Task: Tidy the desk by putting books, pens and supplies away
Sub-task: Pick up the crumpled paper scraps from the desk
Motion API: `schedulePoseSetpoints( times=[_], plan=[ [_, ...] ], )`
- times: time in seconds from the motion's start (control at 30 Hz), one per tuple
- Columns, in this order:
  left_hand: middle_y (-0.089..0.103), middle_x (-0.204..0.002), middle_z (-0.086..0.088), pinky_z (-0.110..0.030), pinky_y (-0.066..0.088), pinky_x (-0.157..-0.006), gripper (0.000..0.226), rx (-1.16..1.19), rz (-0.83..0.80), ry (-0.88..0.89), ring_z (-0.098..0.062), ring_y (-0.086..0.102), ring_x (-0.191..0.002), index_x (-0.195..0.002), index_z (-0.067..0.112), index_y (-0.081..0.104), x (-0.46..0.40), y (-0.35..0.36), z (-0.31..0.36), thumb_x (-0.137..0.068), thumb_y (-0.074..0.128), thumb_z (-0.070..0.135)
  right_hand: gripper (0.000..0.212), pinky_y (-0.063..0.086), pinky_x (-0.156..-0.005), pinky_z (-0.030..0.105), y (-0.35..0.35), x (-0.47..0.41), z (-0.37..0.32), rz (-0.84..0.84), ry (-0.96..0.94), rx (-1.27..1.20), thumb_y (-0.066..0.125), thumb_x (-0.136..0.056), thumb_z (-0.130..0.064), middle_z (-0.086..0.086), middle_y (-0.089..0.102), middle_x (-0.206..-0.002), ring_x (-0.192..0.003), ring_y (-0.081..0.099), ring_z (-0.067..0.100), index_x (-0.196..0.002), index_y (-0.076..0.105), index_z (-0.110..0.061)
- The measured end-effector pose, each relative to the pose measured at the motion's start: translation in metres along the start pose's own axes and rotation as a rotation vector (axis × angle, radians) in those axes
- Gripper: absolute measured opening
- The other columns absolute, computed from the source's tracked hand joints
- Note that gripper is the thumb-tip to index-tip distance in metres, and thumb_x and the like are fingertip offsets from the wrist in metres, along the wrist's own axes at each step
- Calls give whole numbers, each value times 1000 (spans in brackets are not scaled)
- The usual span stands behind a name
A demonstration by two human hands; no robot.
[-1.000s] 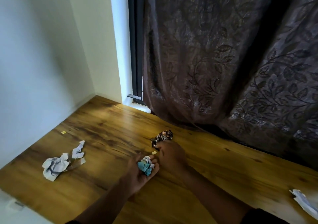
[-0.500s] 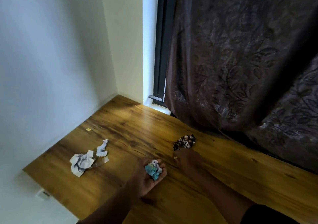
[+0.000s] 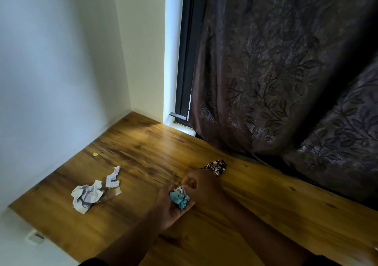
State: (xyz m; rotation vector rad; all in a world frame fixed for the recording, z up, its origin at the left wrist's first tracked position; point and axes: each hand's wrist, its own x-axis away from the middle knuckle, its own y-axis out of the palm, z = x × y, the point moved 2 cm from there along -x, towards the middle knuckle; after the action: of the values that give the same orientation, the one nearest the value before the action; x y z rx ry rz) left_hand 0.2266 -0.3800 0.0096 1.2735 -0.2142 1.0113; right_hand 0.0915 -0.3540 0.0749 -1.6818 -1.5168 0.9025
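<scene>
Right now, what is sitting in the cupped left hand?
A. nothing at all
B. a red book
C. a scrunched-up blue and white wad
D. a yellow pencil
C: the left hand lies palm up over the wooden desk and cradles a scrunched-up blue and white wad, while the right hand reaches in with its fingers at the top of the wad.

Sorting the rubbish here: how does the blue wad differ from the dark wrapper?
The blue wad lies in the left hand, with the right hand touching its top; the dark wrapper lies loose on the desk, just beyond the right hand. The wad is pale blue and white; the wrapper is dark brown with white print. Both are crumpled.
</scene>
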Motion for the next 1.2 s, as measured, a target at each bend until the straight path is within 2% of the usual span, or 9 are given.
schedulePoseSetpoints(
  times=[0.07, 0.13, 0.2, 0.37, 0.53, 0.73, 0.83, 1.0, 1.2],
  plan=[
    [72, -111, -24, -43, 63, -77, 44, -30, -31, 15, -33, 72, -92, -123, -5, 63, 0, 5, -1, -103, 48, 31, 13, 48, -58, 20, 3, 2, -9, -51, -76, 11, 69, -84, -36, -12, 64, -78, -69, 61, 3, -93, 74, -28],
    [74, -106, -22, -39, 63, -69, 40, -36, -35, 23, -32, 74, -86, -119, -3, 66, 1, 9, -2, -101, 49, 28, 22, 54, -66, 29, 8, 4, -11, -76, -117, 40, 63, -81, -40, -9, 67, -84, -77, 64, 8, -99, 73, -31],
    [74, -100, -22, -39, 63, -65, 39, -19, -29, 12, -32, 75, -81, -116, -4, 67, 1, 12, -2, -101, 48, 27, 27, 54, -69, 29, 9, 5, -7, -57, -113, 21, 60, -83, -37, -11, 69, -90, -81, 64, 6, -107, 72, -35],
    [72, -90, -24, -48, 62, -74, 42, 109, -24, -16, -34, 71, -75, -117, -8, 60, 2, 16, 1, -105, 47, 30, 27, 53, -79, 30, -1, -2, 24, 102, 49, 97, 57, -92, -33, -12, 66, -115, -98, 63, 9, -116, 69, -34],
    [68, -96, -26, -49, 60, -79, 46, 118, 6, -29, -34, 64, -89, -130, -9, 57, -2, 11, 5, -104, 50, 29, 52, 48, -101, 37, -3, -4, 66, 33, 298, 288, 60, -95, -32, -4, 35, -153, -133, 45, 20, -144, 44, -34],
    [68, -96, -26, -48, 62, -79, 47, 122, -3, -20, -34, 65, -92, -129, -9, 57, -4, 7, 6, -102, 54, 29, 74, 42, -112, 48, 6, -13, 80, -169, 334, 302, 64, -94, -32, 2, 6, -169, -150, 19, 35, -154, 24, -46],
    [68, -97, -27, -50, 62, -78, 48, 131, 15, -23, -35, 65, -92, -127, -9, 58, -7, 6, 8, -102, 53, 31, 62, 45, -107, 46, 12, -17, 78, -166, 309, 365, 62, -96, -30, 2, 19, -167, -145, 30, 34, -149, 34, -46],
    [66, -99, -28, -53, 60, -80, 46, 142, 9, -18, -36, 63, -93, -126, -8, 57, -11, 4, 12, -101, 53, 30, 42, 50, -95, 38, 17, -12, 74, -58, 271, 411, 57, -96, -26, -4, 53, -143, -122, 53, 25, -137, 51, -35],
    [67, -102, -28, -55, 58, -86, 42, 136, 6, -12, -36, 63, -97, -120, -7, 60, -10, 3, 12, -100, 55, 30, 25, 51, -88, 34, 12, -2, 79, 188, 382, 216, 58, -91, -22, -5, 69, -120, -108, 65, 21, -112, 68, -32]
  ],
)
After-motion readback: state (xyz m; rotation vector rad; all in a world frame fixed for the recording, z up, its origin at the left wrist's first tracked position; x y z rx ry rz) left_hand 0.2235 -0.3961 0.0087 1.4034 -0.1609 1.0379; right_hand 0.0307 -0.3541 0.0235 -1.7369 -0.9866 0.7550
